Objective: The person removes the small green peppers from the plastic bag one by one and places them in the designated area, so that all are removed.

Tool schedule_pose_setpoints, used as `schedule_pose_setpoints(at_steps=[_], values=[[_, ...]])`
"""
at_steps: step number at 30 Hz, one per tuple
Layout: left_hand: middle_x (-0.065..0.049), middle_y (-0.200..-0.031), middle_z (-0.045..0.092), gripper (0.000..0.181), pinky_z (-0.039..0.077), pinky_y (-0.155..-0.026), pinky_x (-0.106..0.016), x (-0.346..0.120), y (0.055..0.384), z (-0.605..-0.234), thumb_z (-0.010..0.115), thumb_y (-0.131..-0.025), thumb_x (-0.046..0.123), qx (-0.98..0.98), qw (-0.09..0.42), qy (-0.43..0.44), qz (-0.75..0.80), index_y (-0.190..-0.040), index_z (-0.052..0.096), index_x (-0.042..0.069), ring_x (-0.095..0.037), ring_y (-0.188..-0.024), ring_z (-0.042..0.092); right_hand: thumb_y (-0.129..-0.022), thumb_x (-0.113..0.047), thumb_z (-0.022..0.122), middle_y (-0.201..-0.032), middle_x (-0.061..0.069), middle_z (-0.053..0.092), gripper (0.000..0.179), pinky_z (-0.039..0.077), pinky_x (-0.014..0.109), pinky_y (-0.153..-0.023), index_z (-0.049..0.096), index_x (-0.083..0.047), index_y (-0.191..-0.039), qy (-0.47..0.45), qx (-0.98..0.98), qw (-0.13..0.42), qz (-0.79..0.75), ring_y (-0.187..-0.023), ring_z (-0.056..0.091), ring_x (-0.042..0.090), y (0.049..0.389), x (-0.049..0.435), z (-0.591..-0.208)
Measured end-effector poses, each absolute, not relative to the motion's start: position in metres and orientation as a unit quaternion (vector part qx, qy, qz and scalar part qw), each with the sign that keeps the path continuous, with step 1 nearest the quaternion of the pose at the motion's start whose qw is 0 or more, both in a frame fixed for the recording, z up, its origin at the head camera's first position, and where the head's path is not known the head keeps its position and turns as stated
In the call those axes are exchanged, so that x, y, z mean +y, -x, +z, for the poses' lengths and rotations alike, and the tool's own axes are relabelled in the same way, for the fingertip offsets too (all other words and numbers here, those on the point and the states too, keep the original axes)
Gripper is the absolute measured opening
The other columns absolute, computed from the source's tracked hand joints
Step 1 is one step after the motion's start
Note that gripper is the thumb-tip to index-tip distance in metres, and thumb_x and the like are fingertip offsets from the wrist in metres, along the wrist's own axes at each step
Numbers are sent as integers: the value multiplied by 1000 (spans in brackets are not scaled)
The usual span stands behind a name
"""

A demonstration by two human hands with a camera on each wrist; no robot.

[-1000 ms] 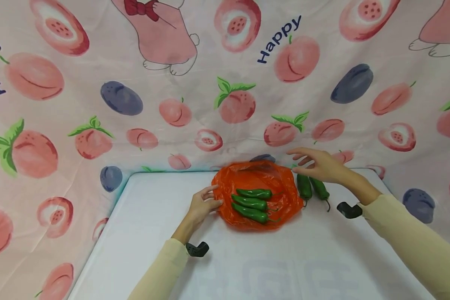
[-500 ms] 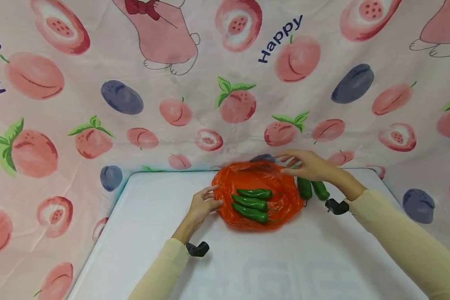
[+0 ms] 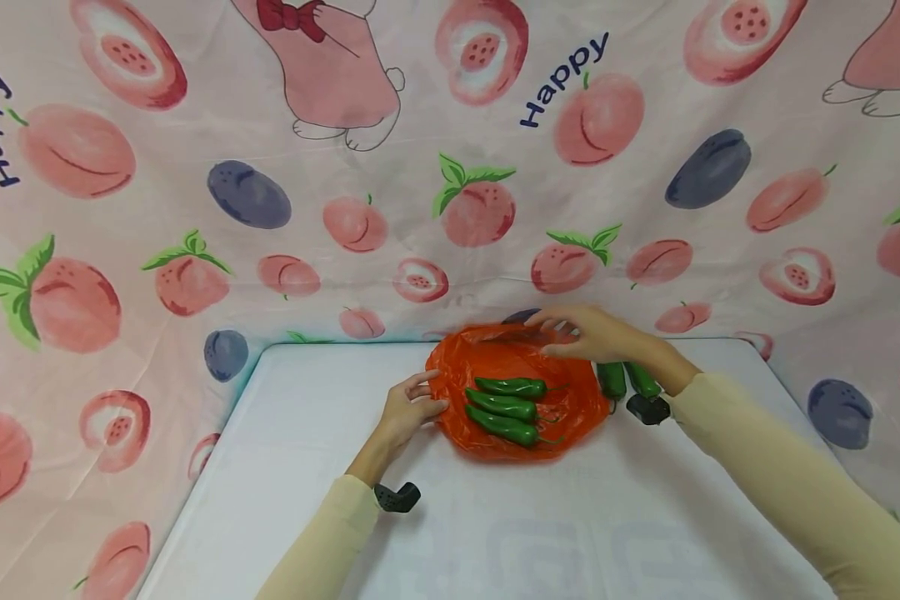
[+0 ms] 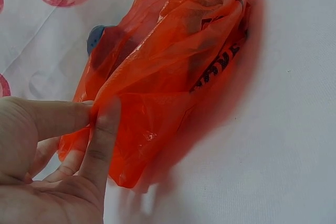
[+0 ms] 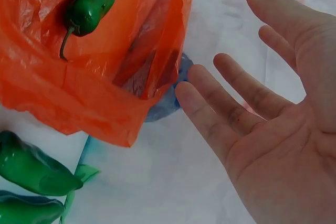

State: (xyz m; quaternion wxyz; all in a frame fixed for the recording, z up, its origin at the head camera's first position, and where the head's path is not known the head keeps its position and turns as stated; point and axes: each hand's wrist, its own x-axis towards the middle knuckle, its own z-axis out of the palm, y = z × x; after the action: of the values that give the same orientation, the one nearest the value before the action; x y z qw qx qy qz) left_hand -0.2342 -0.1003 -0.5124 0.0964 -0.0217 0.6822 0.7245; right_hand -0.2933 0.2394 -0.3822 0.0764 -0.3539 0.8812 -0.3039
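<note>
An orange plastic bag (image 3: 495,354) lies spread open at the back of the table, with 3 green chili peppers (image 3: 504,406) side by side in it. My left hand (image 3: 403,412) is at the bag's left edge; in the left wrist view its thumb and fingers pinch the orange plastic (image 4: 152,72). Over the back right of the bag hovers my right hand (image 3: 598,332), fingers spread apart and holding nothing. The right wrist view has that right hand (image 5: 273,124) beside the bag's rim (image 5: 157,77). Two more green peppers (image 3: 612,382) lie right of the bag, partly hidden by my right arm.
The white table (image 3: 322,383) ends just behind the bag, where a fruit-printed cloth (image 3: 390,175) hangs as a backdrop. Each wrist carries a black camera, one (image 3: 397,497) on the left and another (image 3: 648,409) on the right.
My right hand has moved left, from over the two loose peppers to over the bag's back right edge. The left hand, the bag and the peppers stay put.
</note>
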Motion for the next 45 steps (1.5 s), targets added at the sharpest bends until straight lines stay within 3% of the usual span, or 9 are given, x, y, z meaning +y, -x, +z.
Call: schedule_pose_setpoints(at_steps=[14,26,33,45], values=[[-20,-115,60,58,63,-74,-30,-101,232,-510,73,-89,-6,682,98,29,724,-144,57,4,-15,-78,71,-95,-23,76,-133,8,65,44,57,46,-96,64,-20,-137,336,885,152,-285,-120,62,31,299,209,-401],[-19,-112,60,58,63,-78,-38,-100,231,-511,74,-88,-7,679,99,32,727,-143,58,4,-15,-76,71,-97,-17,73,-136,15,61,43,53,51,-101,62,-16,-139,325,882,186,-286,-126,57,40,309,199,-427],[-17,-111,60,59,63,-73,-32,-100,231,-508,73,-88,-8,678,102,32,728,-143,58,4,-16,-77,71,-98,-17,72,-137,20,60,44,54,48,-101,60,-8,-140,328,874,215,-286,-126,57,41,315,193,-441],[-17,-112,60,59,63,-76,-36,-99,230,-508,73,-88,-9,680,99,34,726,-143,58,5,-16,-77,71,-99,-15,70,-134,15,63,40,51,51,-103,63,-13,-138,314,885,251,-237,-127,57,35,317,189,-452]])
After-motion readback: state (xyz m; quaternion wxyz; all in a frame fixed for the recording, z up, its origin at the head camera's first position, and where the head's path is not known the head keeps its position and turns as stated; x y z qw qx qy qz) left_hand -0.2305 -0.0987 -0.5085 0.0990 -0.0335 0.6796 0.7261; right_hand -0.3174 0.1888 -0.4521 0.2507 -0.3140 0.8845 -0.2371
